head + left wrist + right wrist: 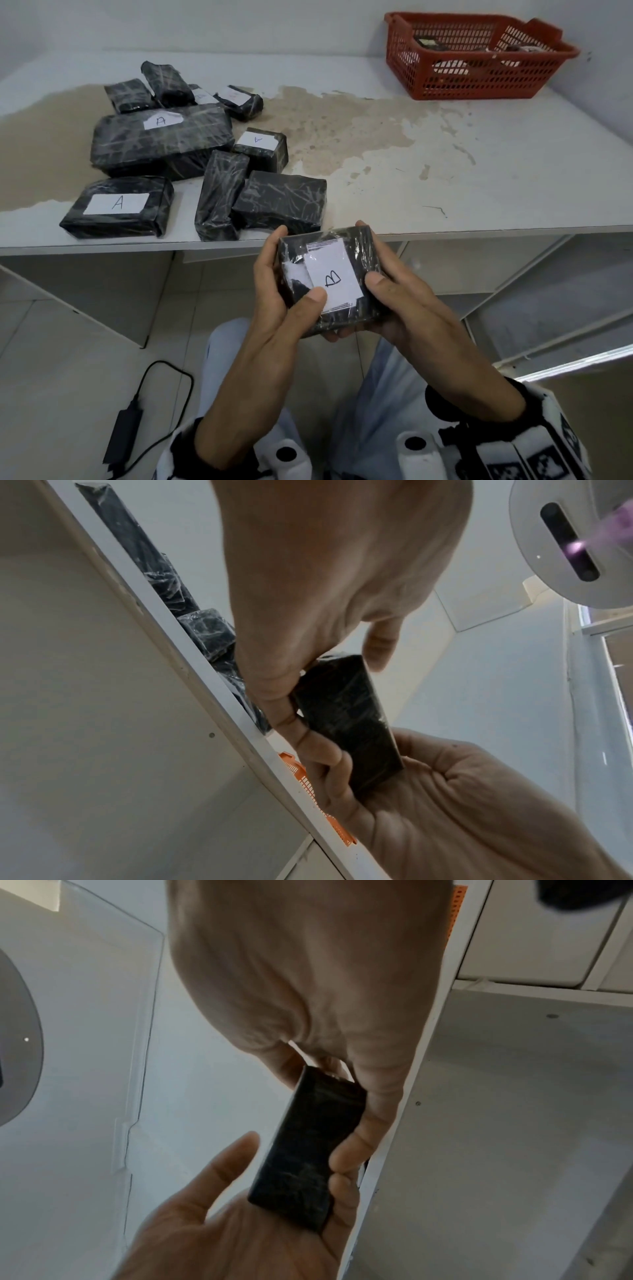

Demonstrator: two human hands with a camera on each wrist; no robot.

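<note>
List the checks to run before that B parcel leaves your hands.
1. Grip on the black plastic-wrapped parcel: left hand and right hand both hold it, ok.
2. Its white paper label reads B, facing up: ok.
3. Room in the red plastic mesh basket, far right on the white table: ok.
4. Letters on the basket's contents: cannot tell.
5. Left pile of black wrapped parcels, readable labels all A: ok.

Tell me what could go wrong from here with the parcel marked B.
1. The left hand and right hand hold the parcel marked B clear of the table edge, over the floor; its glossy wrap could slip and it would drop.
2. The left thumb lies on the paper label; rubbing might smudge or lift it.
3. The pile of parcels alongside shows A labels; setting B there would likely mix the sorts.
</note>
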